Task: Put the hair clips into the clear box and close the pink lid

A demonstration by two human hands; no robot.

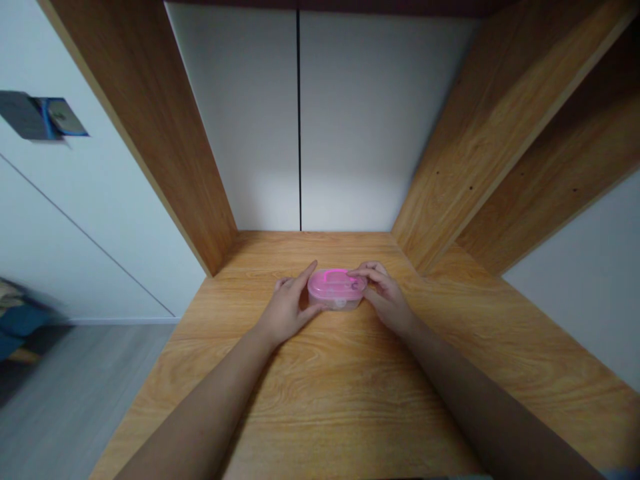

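My left hand (pixel 287 310) and right hand (pixel 385 298) are clamped on opposite ends of the clear plastic box (pixel 336 302) at twelve o'clock on the bench (pixel 320 400); its pink lid (pixel 336 280) remains on.

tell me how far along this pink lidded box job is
Done: the clear plastic box sits on the wooden surface with its pink lid on. In hand: the left hand touches one end and the right hand the other. Left: the lid is not off, and the pictures do not show what is inside.
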